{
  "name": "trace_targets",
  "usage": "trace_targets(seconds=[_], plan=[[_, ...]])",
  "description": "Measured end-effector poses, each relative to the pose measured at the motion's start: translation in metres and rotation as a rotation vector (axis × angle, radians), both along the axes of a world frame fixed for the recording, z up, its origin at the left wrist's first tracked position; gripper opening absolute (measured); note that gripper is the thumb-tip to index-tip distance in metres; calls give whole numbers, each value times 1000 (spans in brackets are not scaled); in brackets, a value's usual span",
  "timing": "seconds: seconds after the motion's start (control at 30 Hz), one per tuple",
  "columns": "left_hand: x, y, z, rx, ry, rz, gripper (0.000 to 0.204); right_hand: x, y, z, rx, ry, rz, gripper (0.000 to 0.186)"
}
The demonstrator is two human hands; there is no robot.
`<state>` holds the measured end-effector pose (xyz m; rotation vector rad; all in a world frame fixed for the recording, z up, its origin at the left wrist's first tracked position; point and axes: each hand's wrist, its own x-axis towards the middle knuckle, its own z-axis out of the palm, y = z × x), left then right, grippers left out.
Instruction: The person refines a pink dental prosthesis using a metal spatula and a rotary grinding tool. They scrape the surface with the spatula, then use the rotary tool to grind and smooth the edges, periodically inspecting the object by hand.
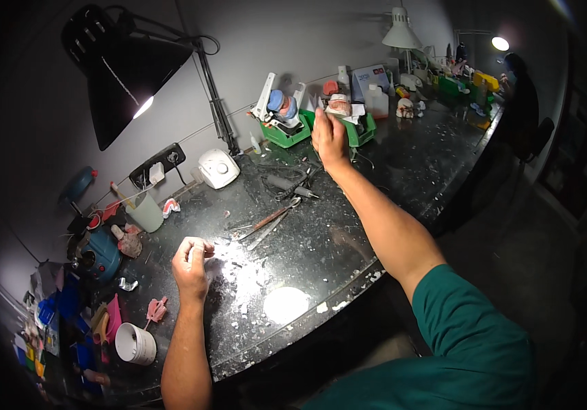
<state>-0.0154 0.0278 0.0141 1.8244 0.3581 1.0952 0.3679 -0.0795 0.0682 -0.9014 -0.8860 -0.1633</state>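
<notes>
Dental lab, teeth model (pixel 339 104), handpiece (pixel 282 184), desk lamp (pixel 119 82)

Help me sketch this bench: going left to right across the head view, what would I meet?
White tub → left hand → brown-handled tool → right hand → translucent bottle → small whitish model → far lamp's bright head.

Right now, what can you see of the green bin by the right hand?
The green bin looks plastic, open-topped and upright on the dark bench, beside a similar bin. A pinkish dental model and a white sheet show above its rim. The right hand hides its left part; whether they touch is unclear.
</notes>
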Motion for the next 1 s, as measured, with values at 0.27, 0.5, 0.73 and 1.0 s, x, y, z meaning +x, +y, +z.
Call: trace_targets(seconds=[0.27, 0.5, 0.73, 1.0], plan=[[-24, 5, -4, -25, 37, 58, 24, -7, 19, -32, -193, -115, -336, 41], [-14, 3, -6, -2, 21, 52, 25, -45, 5, -22, -223, -407, -339, 32], [-18, 0, 1, 2, -3, 67, 25, -61, 14, -27, -275, -462, -204, 33], [-19, 2, -3, 1, 37, 40, 25, -58, 19, -34, -284, -406, -160, 37]])
